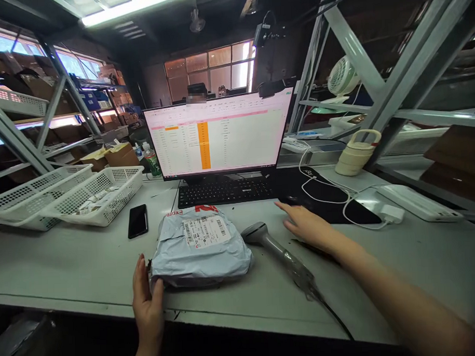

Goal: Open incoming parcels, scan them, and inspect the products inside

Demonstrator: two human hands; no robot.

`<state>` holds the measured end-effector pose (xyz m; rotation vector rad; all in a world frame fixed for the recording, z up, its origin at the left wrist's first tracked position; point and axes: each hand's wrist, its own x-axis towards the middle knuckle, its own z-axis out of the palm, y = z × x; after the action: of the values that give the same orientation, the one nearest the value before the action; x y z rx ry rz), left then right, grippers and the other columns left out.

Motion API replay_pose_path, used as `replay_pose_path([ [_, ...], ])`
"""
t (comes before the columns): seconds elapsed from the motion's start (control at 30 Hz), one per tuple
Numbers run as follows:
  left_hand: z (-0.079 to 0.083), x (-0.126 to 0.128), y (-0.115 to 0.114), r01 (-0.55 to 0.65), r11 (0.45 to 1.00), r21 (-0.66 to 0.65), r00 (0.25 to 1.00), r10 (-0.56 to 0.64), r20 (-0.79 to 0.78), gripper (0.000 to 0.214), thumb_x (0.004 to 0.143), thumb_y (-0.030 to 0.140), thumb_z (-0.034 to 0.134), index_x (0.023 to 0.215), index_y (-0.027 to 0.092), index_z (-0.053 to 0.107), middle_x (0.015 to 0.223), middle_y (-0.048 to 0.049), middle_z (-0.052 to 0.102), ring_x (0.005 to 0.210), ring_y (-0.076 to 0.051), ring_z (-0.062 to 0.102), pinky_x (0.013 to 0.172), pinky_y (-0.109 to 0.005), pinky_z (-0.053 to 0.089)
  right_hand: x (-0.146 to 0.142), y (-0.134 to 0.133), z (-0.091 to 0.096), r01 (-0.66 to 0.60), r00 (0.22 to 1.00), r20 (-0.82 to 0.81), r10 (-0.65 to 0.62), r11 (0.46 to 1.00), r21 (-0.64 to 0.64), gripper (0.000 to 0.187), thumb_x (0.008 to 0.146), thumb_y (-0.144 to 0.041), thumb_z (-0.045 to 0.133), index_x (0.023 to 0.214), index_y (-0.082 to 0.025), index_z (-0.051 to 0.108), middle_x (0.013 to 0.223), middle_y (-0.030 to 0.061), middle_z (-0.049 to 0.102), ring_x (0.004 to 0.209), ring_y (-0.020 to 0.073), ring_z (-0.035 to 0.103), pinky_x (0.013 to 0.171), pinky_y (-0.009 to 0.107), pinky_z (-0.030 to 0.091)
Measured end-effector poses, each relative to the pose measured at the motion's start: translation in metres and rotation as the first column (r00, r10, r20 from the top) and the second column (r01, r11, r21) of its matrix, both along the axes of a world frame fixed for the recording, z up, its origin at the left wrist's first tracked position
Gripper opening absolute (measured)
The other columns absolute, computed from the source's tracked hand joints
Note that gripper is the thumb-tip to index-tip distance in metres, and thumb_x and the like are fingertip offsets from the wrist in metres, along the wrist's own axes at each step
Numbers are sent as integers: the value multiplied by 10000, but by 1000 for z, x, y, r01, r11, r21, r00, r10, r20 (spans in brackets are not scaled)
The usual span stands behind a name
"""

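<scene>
A pale grey plastic mailer parcel (201,259) lies on the desk with a white barcode label on its upper face and red print at its far edge. My left hand (147,300) is at its near left corner, thumb at the front and fingers along the left side. My right hand (307,223) is over the desk, empty, with the index finger stretched toward the right end of the black keyboard (226,191). A grey barcode scanner (277,249) lies between the parcel and my right forearm, its cable running off the near edge.
A monitor (236,139) showing a spreadsheet stands behind the keyboard. To the left are a black phone (137,221) and white baskets (117,203). On the right lie a black mat (355,214), white cables, a white power strip (417,200) and a cream lidded cup (353,156).
</scene>
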<state>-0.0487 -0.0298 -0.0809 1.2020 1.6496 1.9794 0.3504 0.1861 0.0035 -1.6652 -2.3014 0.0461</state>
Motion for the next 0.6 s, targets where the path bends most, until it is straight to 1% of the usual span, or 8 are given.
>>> replay_pose_path([
  [0.1,1,0,3,-42,996,-81,999,39,-34,646,850,393,715,1445,244,510,1509,-113,504,1404,-291,478,1170,-412,401,41,-59,-31,73,997,31,-71,992,-99,614,862,-352,513,1443,-151,529,1236,182,695,1128,356,647,959,503,522],
  [0.17,2,-2,6,-53,985,-163,997,43,-62,502,821,414,717,1265,195,634,1281,-115,650,1225,-285,609,1074,-409,479,58,-88,-48,139,990,30,-137,982,-125,599,875,-430,463,1401,-164,569,1168,197,708,1071,393,651,904,548,526],
  [0.23,6,-6,8,-53,978,-203,996,38,-80,336,828,442,673,1039,182,696,1020,-82,706,1040,-266,668,963,-397,529,64,-103,-55,207,976,-37,-213,970,-124,537,865,-430,444,1299,-179,638,1114,210,708,1041,415,644,870,572,514],
  [0.37,31,-14,6,-100,980,-170,975,63,-211,210,807,424,653,824,218,691,844,-36,687,999,-257,660,907,-360,515,55,-98,-39,303,917,-212,-337,937,-176,388,778,-402,541,1076,-207,697,1048,219,700,937,408,653,789,556,503],
  [0.43,53,-16,3,-76,986,-148,956,30,-292,203,820,414,649,804,217,690,776,-18,668,846,-214,645,804,-317,509,42,-91,-20,307,898,-267,-349,933,-188,408,810,-432,521,1103,-190,671,1013,212,699,883,366,668,750,509,519],
  [0.5,74,-18,0,117,973,-199,936,-175,-305,241,816,439,679,819,199,698,714,-6,641,701,-172,591,690,-282,481,21,-89,0,237,868,-390,-307,947,-218,462,872,-477,463,1205,-192,611,1034,173,701,835,292,686,687,421,542],
  [0.57,89,-21,0,424,870,-251,850,-478,-221,333,812,506,689,861,178,711,706,-16,634,674,-171,587,661,-282,479,-9,-94,19,40,795,-572,-202,958,-283,481,903,-513,449,1270,-219,547,1121,130,686,788,222,689,589,326,526],
  [0.6,93,-23,0,526,816,-241,804,-569,-175,374,822,536,677,892,170,713,732,-28,640,695,-180,604,674,-291,491,-26,-99,27,-99,744,-653,-143,943,-319,472,900,-516,472,1262,-221,537,1136,118,679,763,201,684,545,294,503],
])
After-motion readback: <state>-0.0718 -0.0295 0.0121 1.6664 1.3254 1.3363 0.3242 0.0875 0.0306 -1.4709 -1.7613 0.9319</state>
